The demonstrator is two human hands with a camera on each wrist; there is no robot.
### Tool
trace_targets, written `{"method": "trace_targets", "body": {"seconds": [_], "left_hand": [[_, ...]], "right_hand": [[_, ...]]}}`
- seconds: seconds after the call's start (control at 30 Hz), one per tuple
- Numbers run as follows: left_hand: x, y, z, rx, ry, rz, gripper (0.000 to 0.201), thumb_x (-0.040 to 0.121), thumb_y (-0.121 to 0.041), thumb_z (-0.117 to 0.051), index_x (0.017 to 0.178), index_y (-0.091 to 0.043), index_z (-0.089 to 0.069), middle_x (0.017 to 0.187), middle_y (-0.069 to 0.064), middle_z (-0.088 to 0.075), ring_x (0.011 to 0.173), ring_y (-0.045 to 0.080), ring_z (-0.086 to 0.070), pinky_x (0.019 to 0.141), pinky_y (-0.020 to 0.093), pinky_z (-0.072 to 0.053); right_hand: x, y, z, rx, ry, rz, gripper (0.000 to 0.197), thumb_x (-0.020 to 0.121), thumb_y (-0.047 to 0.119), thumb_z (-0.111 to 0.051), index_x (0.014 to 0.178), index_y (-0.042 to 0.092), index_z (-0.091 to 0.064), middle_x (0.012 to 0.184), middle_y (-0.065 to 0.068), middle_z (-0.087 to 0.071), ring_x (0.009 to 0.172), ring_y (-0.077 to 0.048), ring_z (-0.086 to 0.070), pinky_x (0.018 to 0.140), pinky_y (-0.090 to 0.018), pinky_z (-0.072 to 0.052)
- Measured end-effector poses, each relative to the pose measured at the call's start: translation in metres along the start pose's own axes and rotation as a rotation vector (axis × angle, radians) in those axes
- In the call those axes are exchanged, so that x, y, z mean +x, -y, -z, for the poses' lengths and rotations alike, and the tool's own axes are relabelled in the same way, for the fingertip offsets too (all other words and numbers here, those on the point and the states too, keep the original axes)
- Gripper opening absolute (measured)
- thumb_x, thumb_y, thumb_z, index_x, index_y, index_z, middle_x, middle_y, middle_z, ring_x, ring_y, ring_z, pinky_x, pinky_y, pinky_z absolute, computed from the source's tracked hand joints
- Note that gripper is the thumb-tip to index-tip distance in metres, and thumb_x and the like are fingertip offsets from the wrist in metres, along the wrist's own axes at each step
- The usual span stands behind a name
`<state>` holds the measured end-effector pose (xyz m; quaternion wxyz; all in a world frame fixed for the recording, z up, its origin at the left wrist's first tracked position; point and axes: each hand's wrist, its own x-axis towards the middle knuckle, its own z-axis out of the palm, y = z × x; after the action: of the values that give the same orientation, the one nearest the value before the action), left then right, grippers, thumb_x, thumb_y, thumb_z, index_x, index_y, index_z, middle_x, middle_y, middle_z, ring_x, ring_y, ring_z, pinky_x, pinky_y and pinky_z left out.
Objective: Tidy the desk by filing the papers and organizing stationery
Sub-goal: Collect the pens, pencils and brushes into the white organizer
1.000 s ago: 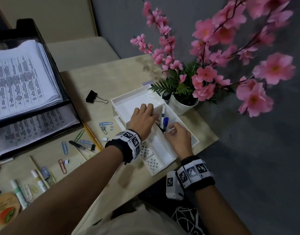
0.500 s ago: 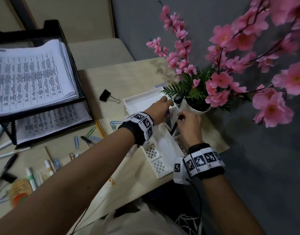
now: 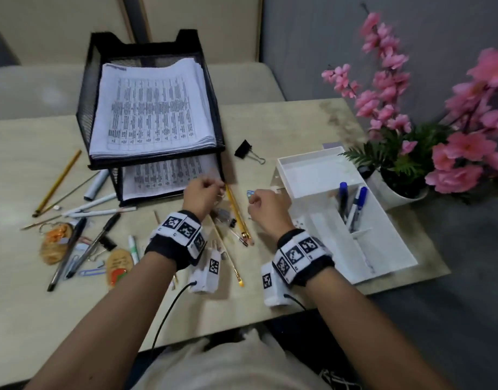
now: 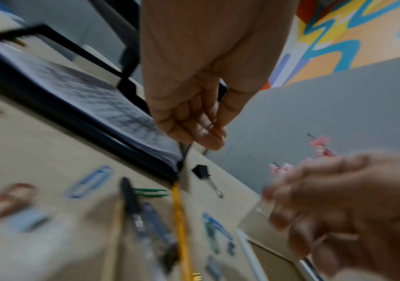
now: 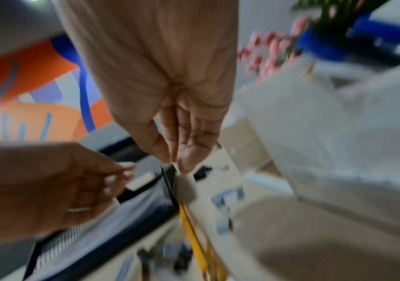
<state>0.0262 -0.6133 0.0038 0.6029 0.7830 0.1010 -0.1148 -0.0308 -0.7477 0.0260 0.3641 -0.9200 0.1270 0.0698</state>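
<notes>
My left hand (image 3: pixel 203 190) hovers in front of the black mesh paper tray's (image 3: pixel 157 158) lower shelf, fingers loosely curled and holding nothing, as the left wrist view (image 4: pixel 201 131) shows. My right hand (image 3: pixel 266 202) hangs beside it, also loose and holding nothing (image 5: pixel 184 152). Between the two hands a yellow pencil (image 3: pixel 238 212) lies on the desk, with small clips around it. Printed papers (image 3: pixel 152 108) fill the tray. The white organizer (image 3: pixel 340 243) to the right holds blue and black markers (image 3: pixel 354 204).
Pens (image 3: pixel 96 243), pencils, paper clips (image 4: pixel 90 180) and keychains (image 3: pixel 56 243) are scattered at the left. A black binder clip (image 3: pixel 243 150) lies between tray and organizer. A potted pink flower plant (image 3: pixel 402 190) stands behind the organizer at the right desk edge.
Both hands have left the white organizer and moved left to the middle of the desk, above the yellow pencil. The markers stay in the organizer. The head view has swung left.
</notes>
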Motion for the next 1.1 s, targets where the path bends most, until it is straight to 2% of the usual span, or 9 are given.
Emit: {"method": "trace_targets", "body": {"seconds": [0.17, 0.37, 0.5, 0.6, 0.67, 0.8, 0.9, 1.0, 1.1], "left_hand": [[-0.007, 0.026, 0.039, -0.001, -0.011, 0.104, 0.034, 0.091, 0.006, -0.038, 0.067, -0.012, -0.054, 0.053, 0.002, -0.056, 0.028, -0.001, -0.048, 0.034, 0.009, -0.035], [-0.008, 0.027, 0.042, 0.040, 0.031, 0.103, 0.031, 0.092, 0.004, -0.039, 0.071, -0.012, -0.055, 0.056, 0.002, -0.057, 0.034, -0.002, -0.052, 0.037, 0.009, -0.037], [-0.013, 0.013, 0.030, 0.227, 0.149, -0.083, 0.016, 0.090, -0.002, -0.048, 0.091, -0.011, -0.061, 0.079, 0.001, -0.061, 0.073, 0.008, -0.060, 0.061, 0.014, -0.046], [-0.018, 0.000, 0.018, 0.452, 0.284, -0.377, 0.052, 0.081, -0.008, -0.064, 0.130, -0.015, -0.049, 0.122, 0.008, -0.048, 0.112, 0.014, -0.047, 0.099, 0.024, -0.040], [-0.019, -0.010, 0.008, 0.497, 0.360, -0.468, 0.066, 0.076, -0.012, -0.070, 0.136, -0.018, -0.043, 0.130, 0.006, -0.042, 0.119, 0.014, -0.041, 0.106, 0.029, -0.033], [-0.017, -0.018, -0.006, 0.385, 0.491, -0.407, 0.014, 0.088, -0.016, -0.059, 0.100, -0.010, -0.065, 0.089, 0.002, -0.063, 0.078, 0.000, -0.057, 0.079, 0.026, -0.045], [-0.013, -0.012, 0.003, 0.286, 0.329, -0.318, 0.024, 0.095, -0.013, -0.046, 0.075, -0.015, -0.058, 0.057, -0.004, -0.049, 0.045, -0.001, -0.048, 0.054, 0.017, -0.039], [-0.010, -0.003, 0.024, 0.317, 0.213, -0.291, 0.024, 0.096, -0.017, -0.046, 0.076, -0.013, -0.059, 0.057, -0.008, -0.045, 0.047, 0.000, -0.045, 0.047, 0.010, -0.033], [-0.009, 0.008, 0.041, 0.365, 0.197, -0.202, 0.028, 0.096, -0.023, -0.046, 0.074, -0.013, -0.062, 0.053, -0.008, -0.046, 0.045, 0.000, -0.045, 0.047, 0.013, -0.033]], "right_hand": [[0.004, -0.006, -0.041, -0.292, 0.191, -0.200, 0.028, 0.088, 0.008, -0.051, 0.113, -0.002, -0.054, 0.124, -0.023, -0.054, 0.113, -0.038, -0.055, 0.089, -0.037, -0.047], [0.003, -0.022, -0.044, -0.284, 0.185, -0.285, 0.026, 0.086, 0.013, -0.054, 0.109, 0.000, -0.056, 0.122, -0.021, -0.056, 0.110, -0.036, -0.055, 0.084, -0.034, -0.046], [-0.005, -0.021, -0.020, -0.216, 0.012, -0.235, 0.018, 0.088, 0.016, -0.054, 0.095, 0.003, -0.063, 0.105, -0.019, -0.065, 0.099, -0.034, -0.060, 0.079, -0.035, -0.047], [-0.015, -0.002, 0.019, -0.103, -0.181, -0.079, 0.017, 0.088, 0.014, -0.056, 0.093, 0.006, -0.070, 0.098, -0.015, -0.070, 0.095, -0.032, -0.061, 0.081, -0.032, -0.046], [-0.018, 0.018, 0.041, -0.014, -0.237, 0.036, 0.013, 0.085, 0.012, -0.060, 0.088, 0.007, -0.072, 0.089, -0.012, -0.073, 0.089, -0.031, -0.063, 0.082, -0.031, -0.046], [-0.012, 0.050, 0.055, 0.278, -0.116, 0.102, 0.005, 0.081, 0.007, -0.064, 0.081, 0.005, -0.069, 0.062, -0.006, -0.062, 0.056, -0.014, -0.057, 0.061, -0.027, -0.050], [0.006, 0.040, 0.039, 0.494, -0.093, -0.014, 0.011, 0.083, -0.002, -0.057, 0.083, 0.006, -0.064, 0.062, -0.005, -0.059, 0.047, -0.006, -0.053, 0.051, -0.019, -0.047], [0.023, 0.006, -0.005, 0.132, -0.027, -0.168, 0.018, 0.081, 0.004, -0.054, 0.068, 0.013, -0.063, 0.073, -0.011, -0.066, 0.069, -0.022, -0.063, 0.069, -0.029, -0.050], [0.015, -0.014, -0.041, -0.212, 0.114, -0.215, 0.015, 0.078, 0.008, -0.053, 0.086, 0.000, -0.063, 0.101, -0.023, -0.064, 0.095, -0.037, -0.062, 0.078, -0.034, -0.050]]}}
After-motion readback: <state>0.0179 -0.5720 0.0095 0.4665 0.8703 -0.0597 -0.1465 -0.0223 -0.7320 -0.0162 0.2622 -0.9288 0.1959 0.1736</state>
